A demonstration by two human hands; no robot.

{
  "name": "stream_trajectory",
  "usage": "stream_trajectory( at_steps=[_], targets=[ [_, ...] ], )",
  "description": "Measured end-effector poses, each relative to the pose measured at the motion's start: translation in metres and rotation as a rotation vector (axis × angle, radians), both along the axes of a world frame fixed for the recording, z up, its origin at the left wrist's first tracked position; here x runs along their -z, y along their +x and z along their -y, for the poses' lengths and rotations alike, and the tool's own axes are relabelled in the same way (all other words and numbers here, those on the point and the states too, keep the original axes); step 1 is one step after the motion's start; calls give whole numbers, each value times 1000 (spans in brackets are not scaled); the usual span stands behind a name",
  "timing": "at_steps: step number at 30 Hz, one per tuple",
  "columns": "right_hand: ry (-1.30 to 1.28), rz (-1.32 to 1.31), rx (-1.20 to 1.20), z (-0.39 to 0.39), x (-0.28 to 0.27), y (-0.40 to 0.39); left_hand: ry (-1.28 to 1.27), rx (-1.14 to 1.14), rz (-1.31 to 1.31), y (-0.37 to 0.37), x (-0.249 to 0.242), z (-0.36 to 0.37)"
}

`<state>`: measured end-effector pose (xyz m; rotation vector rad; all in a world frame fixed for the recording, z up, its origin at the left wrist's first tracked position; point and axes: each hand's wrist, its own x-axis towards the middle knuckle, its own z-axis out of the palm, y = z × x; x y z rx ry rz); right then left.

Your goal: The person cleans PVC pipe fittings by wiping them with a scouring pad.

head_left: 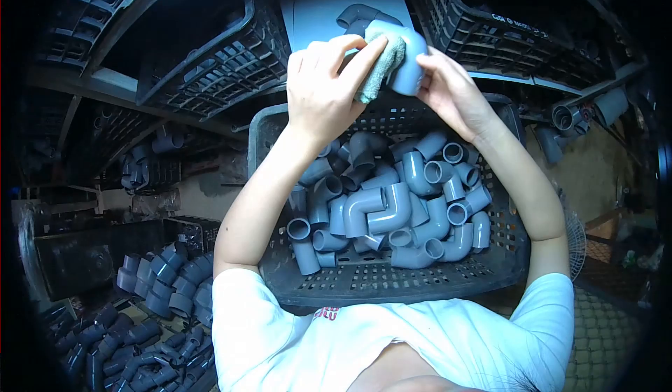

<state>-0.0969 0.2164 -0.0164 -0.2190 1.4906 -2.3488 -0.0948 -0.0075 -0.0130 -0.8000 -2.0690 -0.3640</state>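
Note:
My left hand is closed on a light green cloth and presses it against the side of a grey plastic pipe elbow. On the other side, the fingers of my right hand grip the same elbow. Both hands are raised over the far rim of a black plastic crate. Inside that crate lie several loose grey pipe elbows, tumbled at different angles. Just beyond my hands, another dark grey fitting rests on a pale surface.
Black crates stand on a rack at the upper left, and another crate is at the upper right. Heaps of grey fittings lie at the lower left. A fan guard shows beside my right arm.

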Motion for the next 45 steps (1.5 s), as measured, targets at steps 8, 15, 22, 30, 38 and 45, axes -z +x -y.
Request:
stream_trajectory(
  at_steps=[8, 15, 22, 30, 38, 45],
  targets=[
    [204, -222, -51, 2, -3, 2, 60, 79, 48, 7, 3, -8],
    [499, -481, 41, 1, -7, 0, 47, -74, -59, -5, 0, -3],
    [995, -1089, 243, -2, 5, -5, -26, 0, -37, 8, 6, -11],
    [1030, -1238, 342, -11, -5, -8, -9, 79, -57, 10, 9, -11],
    [1191, -1427, 382, -18, -13, -8, 30, -25, 75, -1, 10, -1],
    [1213, -1512, 336, -17, -10, -9, -49, 36, 22, 10, 3, -12]
  ],
)
